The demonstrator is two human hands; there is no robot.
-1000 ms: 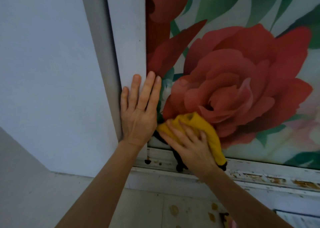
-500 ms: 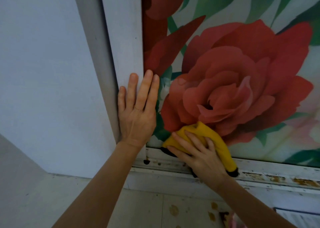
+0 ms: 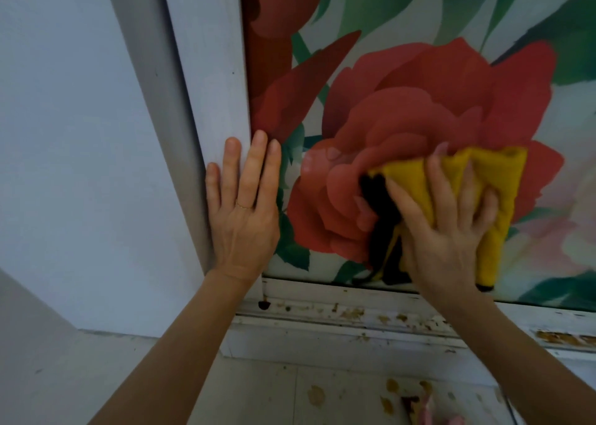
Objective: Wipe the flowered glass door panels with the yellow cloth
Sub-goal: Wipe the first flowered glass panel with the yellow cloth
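Observation:
The glass door panel (image 3: 403, 79) carries a big red rose with green leaves. My right hand (image 3: 448, 231) presses the folded yellow cloth (image 3: 496, 195), which has a black edge, flat against the lower part of the rose, fingers spread and straight. My left hand (image 3: 245, 211) rests flat with straight fingers on the white door frame (image 3: 209, 86), fingertips reaching the glass edge. A thin ring sits on one finger.
A grey-white wall (image 3: 64, 134) fills the left. Below the glass runs a white bottom rail (image 3: 354, 311) with rust spots and chipped paint. The pale floor (image 3: 290, 392) beneath shows brown stains.
My right hand has slid the yellow cloth to the right and upward across the rose, away from the bottom-left corner of the glass. The left hand stays on the frame.

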